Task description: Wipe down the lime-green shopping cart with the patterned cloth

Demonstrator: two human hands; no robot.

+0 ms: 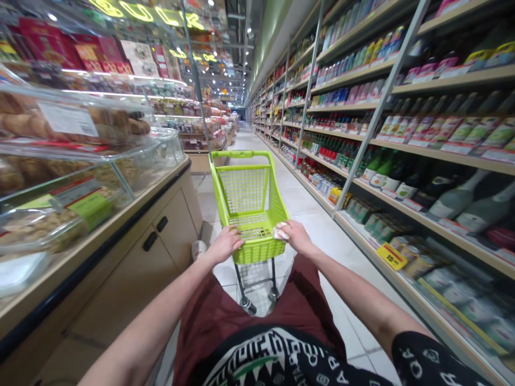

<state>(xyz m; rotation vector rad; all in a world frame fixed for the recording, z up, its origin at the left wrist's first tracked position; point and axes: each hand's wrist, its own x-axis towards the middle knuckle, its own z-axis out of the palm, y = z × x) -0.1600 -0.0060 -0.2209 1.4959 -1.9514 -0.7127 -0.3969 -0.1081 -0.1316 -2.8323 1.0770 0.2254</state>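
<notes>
A lime-green plastic shopping cart (225, 206) stands upright in front of me, and its slatted basket holds nothing that I can see. My left hand (230, 244) is on the near left corner of the rim, fingers curled over the edge. At the near right corner, my right hand (298, 237) presses a crumpled white wipe (281, 231) with some reddish marks against the rim. Part of the wipe is hidden under its fingers.
Shelves of bottles and cans (402, 187) line the right side. On the left runs a wooden counter (177, 214) with clear food bins (132, 166). A thin pole (197, 80) rises by the cart's far left corner. A tiled aisle (245, 134) stretches ahead.
</notes>
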